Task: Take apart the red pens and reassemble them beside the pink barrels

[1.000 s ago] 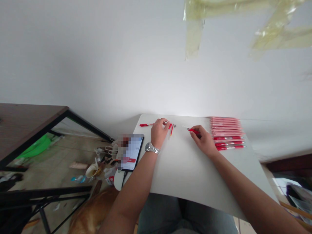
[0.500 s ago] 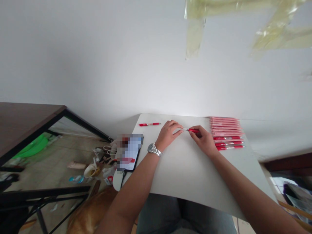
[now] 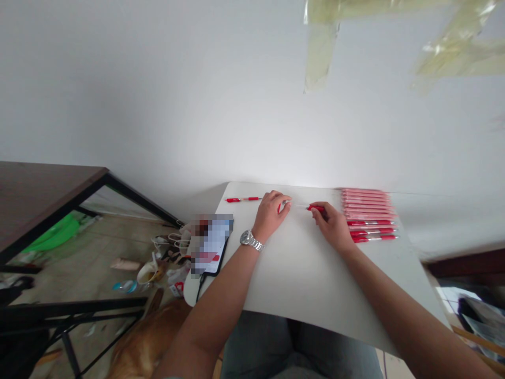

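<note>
My left hand (image 3: pixel 270 215), with a metal watch (image 3: pixel 251 240) on its wrist, is closed on a small red and silvery pen part (image 3: pixel 283 204). To its right, my right hand (image 3: pixel 330 225) pinches a red pen piece (image 3: pixel 315 208). A thin, pale, blurred length points from that piece toward my left hand; I cannot make out whether it is a refill. Both hands are just above the white table (image 3: pixel 292 273). A red pen (image 3: pixel 243 199) lies beyond my left hand. Right of my right hand is a row of several pink sticks (image 3: pixel 366 202) with red pens (image 3: pixel 373 231) at its near end.
A phone (image 3: pixel 213 250) with a cable rests on the table's left edge. The wall (image 3: pixel 197 105) meets the table's far side. At left are a dark table (image 3: pixel 51 181) and clutter on the floor, with a brown furry animal (image 3: pixel 145 342) below.
The pen parts have come apart: my left hand has pulled slightly left with the red and silvery part, leaving a wider gap between the hands. My right hand keeps the red piece.
</note>
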Demonstrator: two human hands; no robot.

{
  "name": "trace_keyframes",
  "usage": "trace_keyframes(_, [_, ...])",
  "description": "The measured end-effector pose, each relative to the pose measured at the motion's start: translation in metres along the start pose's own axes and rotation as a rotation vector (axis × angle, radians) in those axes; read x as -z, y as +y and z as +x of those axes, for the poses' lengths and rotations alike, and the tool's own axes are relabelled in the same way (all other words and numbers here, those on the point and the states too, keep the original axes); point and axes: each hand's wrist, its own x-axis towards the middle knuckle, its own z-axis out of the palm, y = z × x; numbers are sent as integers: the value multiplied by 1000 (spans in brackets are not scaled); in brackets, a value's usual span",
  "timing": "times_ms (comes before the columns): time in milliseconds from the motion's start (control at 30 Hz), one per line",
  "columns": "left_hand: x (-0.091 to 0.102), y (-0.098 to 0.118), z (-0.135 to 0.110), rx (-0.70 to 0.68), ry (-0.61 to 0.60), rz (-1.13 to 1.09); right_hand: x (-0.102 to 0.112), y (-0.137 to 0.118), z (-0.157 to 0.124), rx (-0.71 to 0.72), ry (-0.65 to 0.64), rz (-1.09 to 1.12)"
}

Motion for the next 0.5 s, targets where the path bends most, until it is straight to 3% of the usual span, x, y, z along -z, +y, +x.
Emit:
trace_keyframes(233, [0,-5,0,61,43,20,0,-2,1,28,39,-88])
trace_keyframes(500, [1,-10,-3,42,-20,68,0,-2,1,55,50,-118])
